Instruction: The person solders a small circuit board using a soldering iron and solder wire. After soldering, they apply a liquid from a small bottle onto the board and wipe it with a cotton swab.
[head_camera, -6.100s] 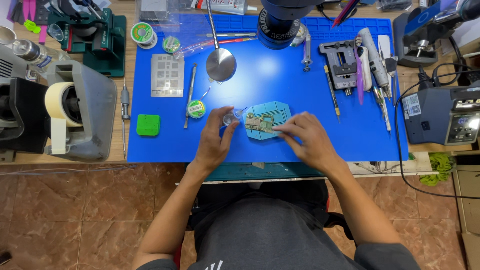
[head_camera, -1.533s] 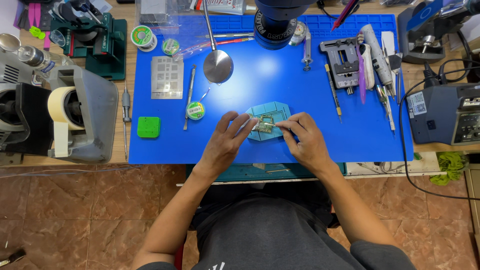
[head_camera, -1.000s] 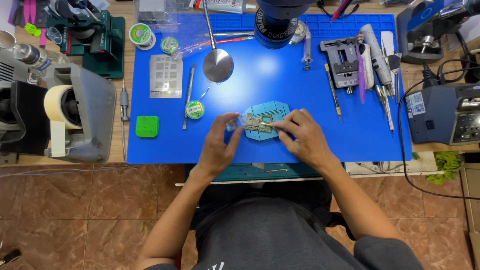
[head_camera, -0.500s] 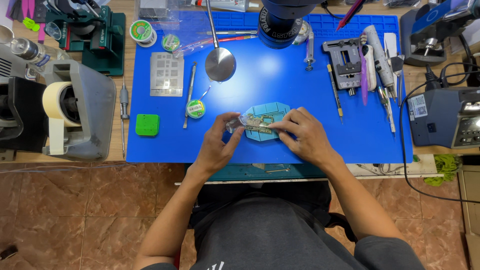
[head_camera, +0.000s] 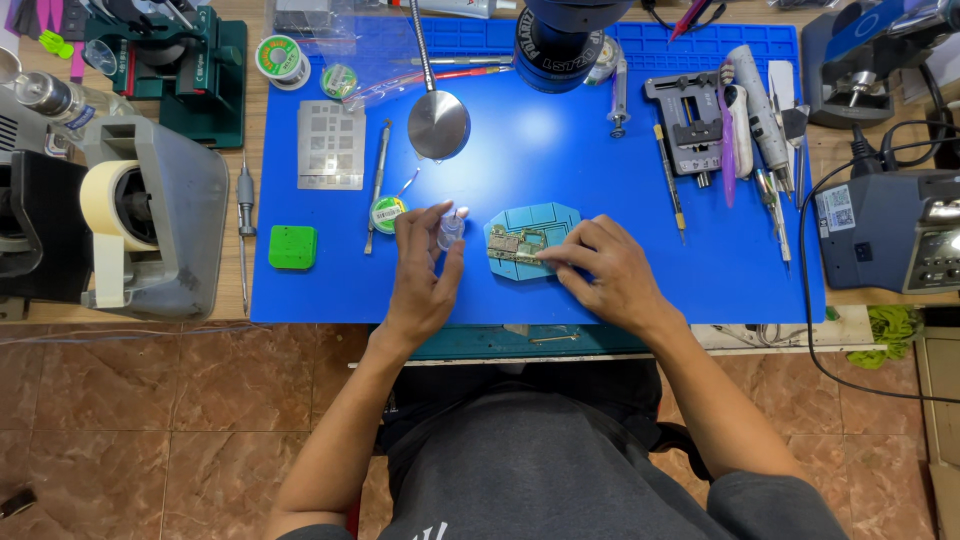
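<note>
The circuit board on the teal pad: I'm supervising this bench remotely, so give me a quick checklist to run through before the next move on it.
1. Circuit board lies on the teal pad: ok.
2. Right hand steadies the board, fingertips on its edge: ok.
3. Left hand has a grip on the small clear bottle: ok.
4. Bottle capped or open: cannot tell.
5. Bottle tip over the board: not ok, it is left of the pad.
6. Blue mat bare above the pad: ok.
</note>
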